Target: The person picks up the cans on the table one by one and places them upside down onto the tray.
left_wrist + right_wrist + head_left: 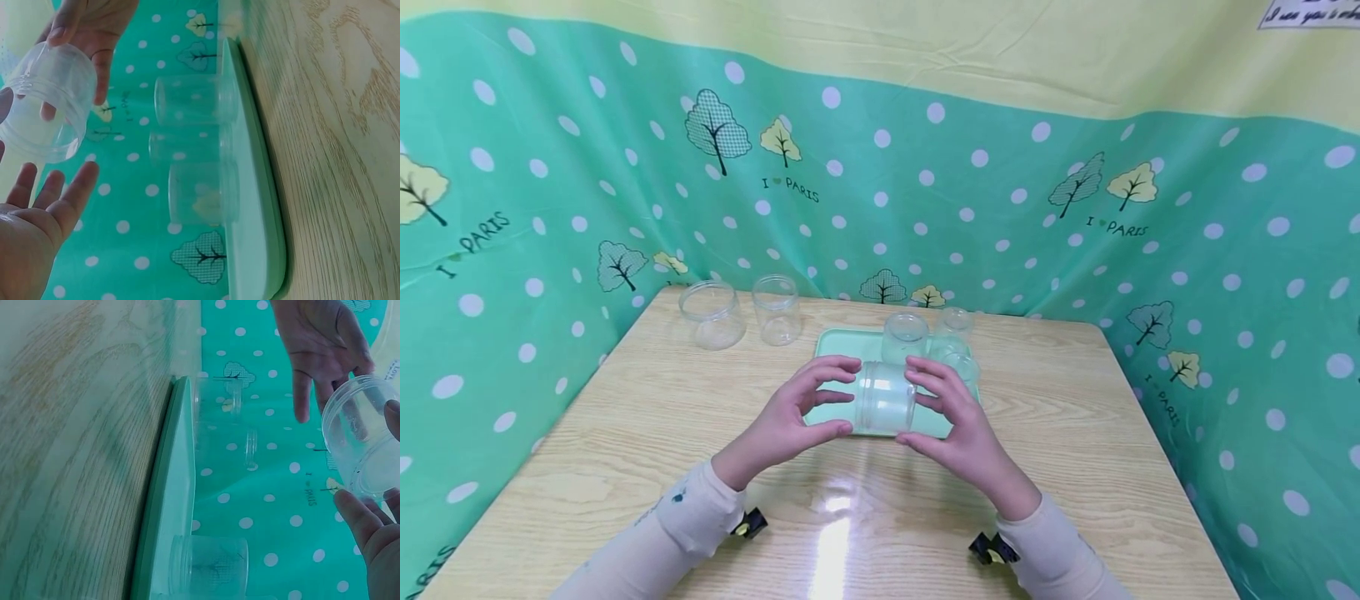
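Observation:
A clear plastic jar [886, 404] lies sideways in the air between both hands, its threaded mouth toward the left. My right hand [961, 423] holds it round the base end, thumb below and fingers above. The left hand [796, 410] is spread beside the mouth. In the left wrist view a small gap shows between the left fingers [75, 194] and the jar's rim. Behind and beneath the jar is a light green tray [934, 425]. Several clear jars stand on it, among them one jar [905, 337] near its middle and another [956, 321] at the back right.
Two more clear jars stand on the wooden table at the back left, a wide one [712, 317] and a narrower one [777, 312]. A green dotted curtain [955, 225] hangs behind the table and along both sides.

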Demonstrator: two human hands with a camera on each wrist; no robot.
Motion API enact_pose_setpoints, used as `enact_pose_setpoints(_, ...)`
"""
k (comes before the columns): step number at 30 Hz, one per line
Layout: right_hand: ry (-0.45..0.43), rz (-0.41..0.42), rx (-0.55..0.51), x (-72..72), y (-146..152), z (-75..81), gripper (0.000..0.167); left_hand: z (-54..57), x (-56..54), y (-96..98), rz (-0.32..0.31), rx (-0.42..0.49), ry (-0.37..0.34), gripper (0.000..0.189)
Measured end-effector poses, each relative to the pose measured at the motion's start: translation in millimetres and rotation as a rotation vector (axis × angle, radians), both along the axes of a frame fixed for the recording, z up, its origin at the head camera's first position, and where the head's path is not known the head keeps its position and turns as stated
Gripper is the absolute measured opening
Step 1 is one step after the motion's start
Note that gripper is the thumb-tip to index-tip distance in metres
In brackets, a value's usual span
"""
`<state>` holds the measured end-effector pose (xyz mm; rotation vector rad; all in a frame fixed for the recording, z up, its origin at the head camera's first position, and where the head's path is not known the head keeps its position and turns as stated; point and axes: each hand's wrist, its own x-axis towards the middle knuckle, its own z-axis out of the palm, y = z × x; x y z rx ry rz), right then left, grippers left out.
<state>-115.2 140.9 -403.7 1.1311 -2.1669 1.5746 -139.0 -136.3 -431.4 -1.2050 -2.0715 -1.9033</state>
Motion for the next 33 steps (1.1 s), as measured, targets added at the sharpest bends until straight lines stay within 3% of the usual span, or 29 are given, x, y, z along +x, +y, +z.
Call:
enact_pose_setpoints(10,-0.027,-0.072,0.016,1.0,5,9.5,0.076,-4.4,-3.0,0.1,0.019,-0.048,-0.008,0.05)
enact_pose_setpoints(16,0.0,-0.101,0.017,-0.7,7,13.1,0.077,-4.7,-4.7,-0.9,0.021,-0.11,0.028,0.042)
enact_pose_setpoints(25,0.05,-0.113,-0.032,-6.8,11,14.6,0.078,-2.5,-4.5,-1.0,0.012,-0.194,0.023,0.034)
enact_pose_setpoints(33,-0.042,-0.161,0.015,-20.4,17,24.6,0.077,-3.7,-4.0,-0.8,0.014,-0.251,0.042,0.033)
